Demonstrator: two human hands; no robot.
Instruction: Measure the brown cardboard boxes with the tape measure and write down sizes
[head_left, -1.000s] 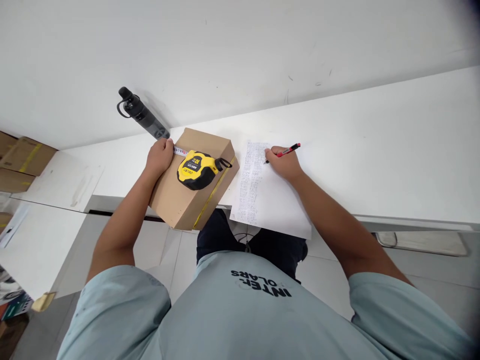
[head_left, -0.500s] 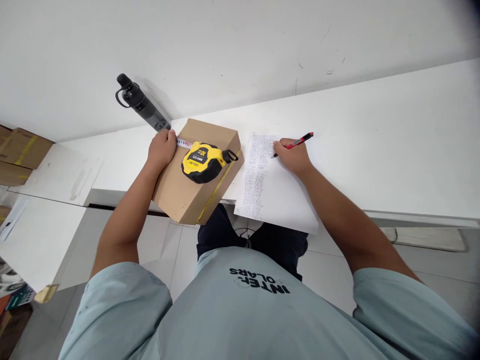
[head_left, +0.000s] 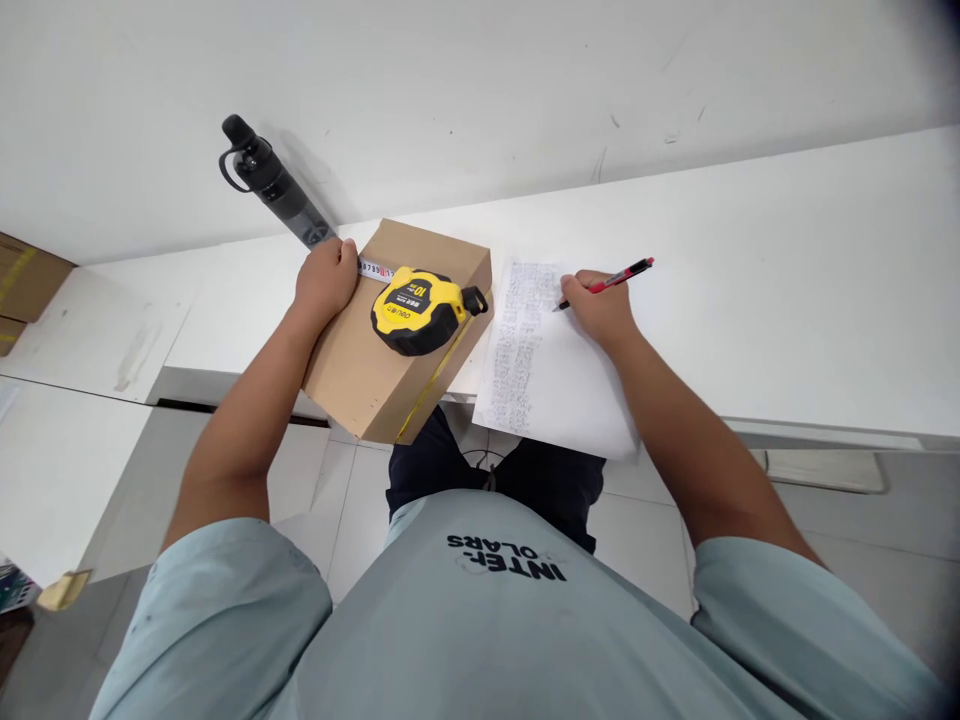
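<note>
My left hand point(head_left: 327, 284) is closed at the left edge of a brown cardboard box point(head_left: 352, 375), its fingers on the end of the tape measure's white blade point(head_left: 373, 268). The yellow and black tape measure point(head_left: 416, 310) rests on top of the box, with a short length of blade drawn out toward that hand. In my right hand point(head_left: 602, 308) is a red and black pen point(head_left: 621, 275), gripped in a writing hold. Its tip meets a white sheet of paper point(head_left: 574, 390), whose left part carries dense handwritten lines. Under my left hand the fingertips are partly hidden.
A dark water bottle point(head_left: 281, 190) stands behind my left hand, near the wall point(head_left: 525, 90). The white table point(head_left: 780, 280) stretches right. The box and paper reach over its front edge. More cardboard boxes point(head_left: 30, 275) sit at the far left.
The view has shifted slightly, and more of the tape's numbers show. My right hand and the pen sit a little farther right, the pen still at the paper. My left hand keeps its hold.
</note>
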